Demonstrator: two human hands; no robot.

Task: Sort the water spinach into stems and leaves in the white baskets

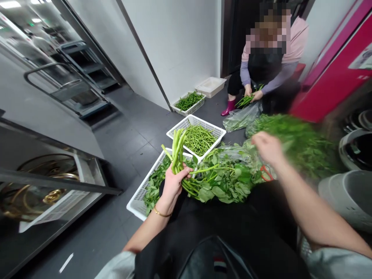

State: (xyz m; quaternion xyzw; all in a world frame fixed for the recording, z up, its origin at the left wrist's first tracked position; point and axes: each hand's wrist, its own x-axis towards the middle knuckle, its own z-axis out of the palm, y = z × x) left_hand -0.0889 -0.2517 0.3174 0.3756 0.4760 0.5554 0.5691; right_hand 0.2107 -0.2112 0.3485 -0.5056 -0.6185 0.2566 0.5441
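My left hand [176, 179] is closed around a bunch of leafy green stems [178, 149], with the thick pale cut ends pointing up. Leaves [223, 186] spread to the right of that hand, over my dark apron. My right hand [266, 147] is raised above the greens on the right, its fingers curled in. Motion smears it, and what it holds, if anything, cannot be made out. Just below it, an orange-red loop [266, 173] shows among leaves and clear plastic. Beside my left hand, a white basket [136, 199] contains leafy greens [157, 184].
Ahead is a white basket [171, 133] of cut green stems [199, 139]. Farther back are a tray of green pods [189, 101] and a white bin [210, 87]. A co-worker [267, 66] holds green stalks over a plastic bag [242, 118]. Blurred greens [299, 143] and a bucket [345, 193] are right.
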